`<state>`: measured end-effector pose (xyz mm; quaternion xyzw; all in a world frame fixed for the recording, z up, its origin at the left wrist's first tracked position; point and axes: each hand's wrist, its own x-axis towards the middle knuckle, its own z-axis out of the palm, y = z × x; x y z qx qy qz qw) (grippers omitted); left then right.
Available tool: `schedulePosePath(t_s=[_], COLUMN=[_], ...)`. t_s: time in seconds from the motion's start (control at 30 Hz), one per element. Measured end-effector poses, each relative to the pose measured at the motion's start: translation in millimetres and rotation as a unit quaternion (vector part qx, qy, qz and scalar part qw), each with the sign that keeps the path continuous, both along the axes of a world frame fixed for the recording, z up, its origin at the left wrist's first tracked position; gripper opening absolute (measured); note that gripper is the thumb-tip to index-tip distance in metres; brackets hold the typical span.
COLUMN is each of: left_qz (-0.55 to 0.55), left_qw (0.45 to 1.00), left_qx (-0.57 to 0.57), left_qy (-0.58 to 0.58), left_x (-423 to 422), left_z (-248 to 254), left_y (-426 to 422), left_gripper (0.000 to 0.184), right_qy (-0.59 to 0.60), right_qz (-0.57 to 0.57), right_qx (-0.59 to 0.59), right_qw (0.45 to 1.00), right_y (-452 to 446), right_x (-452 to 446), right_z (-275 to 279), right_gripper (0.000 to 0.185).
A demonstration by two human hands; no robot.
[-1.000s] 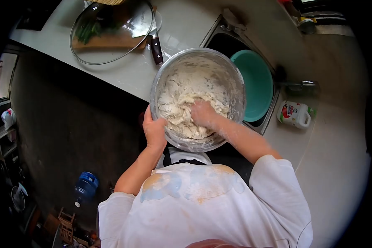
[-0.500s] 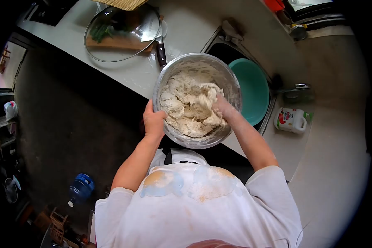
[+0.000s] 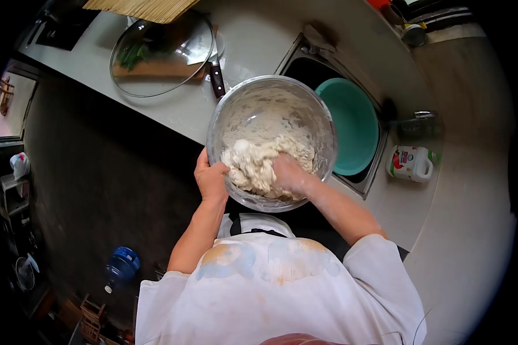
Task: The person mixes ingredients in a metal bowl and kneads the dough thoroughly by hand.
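A large metal bowl is held at the counter's edge, its inner wall coated with flour. Rough, shaggy dough lies in its lower part. My left hand grips the bowl's left rim, thumb over the edge. Inside the bowl, my right hand presses into the right side of the dough, its fingers closed and partly hidden by it.
A green basin sits in the sink right of the bowl. A glass lid covers greens on a cutting board, beside a dark-handled knife. A white jug stands at the right; a blue bottle is on the floor.
My right hand has moved down and left from the bowl's right side, and the dough is now gathered lower. My left hand still grips the rim.
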<state>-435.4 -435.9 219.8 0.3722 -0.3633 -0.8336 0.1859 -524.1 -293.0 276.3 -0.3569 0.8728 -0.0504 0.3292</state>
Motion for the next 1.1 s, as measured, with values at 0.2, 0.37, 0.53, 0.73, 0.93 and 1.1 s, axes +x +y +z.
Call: schedulePosePath(t_s=[0.2,0.37,0.53,0.73,0.93,1.1], left_qz=[0.002,-0.040,-0.096,-0.429,-0.516,-0.523], left_qw=[1.000,0.999,0.912,0.354,0.158,0.197], left_qx=[0.014,-0.012,-0.398,-0.799,-0.803,-0.811], left_qy=[-0.001,0.007,0.001,0.228,0.251,0.172], left_x=[2,1,-6,-127,-198,-171], left_z=[-4,-3,7,37,-40,-41], left_y=[-1,-3,-20,-7,18,-14], left_gripper=[0.061,0.062,0.063,0.051,0.046,0.043], right_qy=[0.004,0.010,0.016,0.060,0.044,0.040], right_qz=[-0.017,-0.078,-0.052,-0.037,-0.107,-0.083], right_qx=[0.033,-0.045,-0.039,-0.076,-0.067,-0.099], right_qw=[0.999,0.996,0.998,0.995,0.991,0.991], right_y=[-24,-1,32,33,31,37], right_x=[-16,-13,-3,5,4,2], right_z=[-48,-41,-25,-48,-45,-55], right_gripper=[0.045,0.032,0.020,0.019,0.017,0.018])
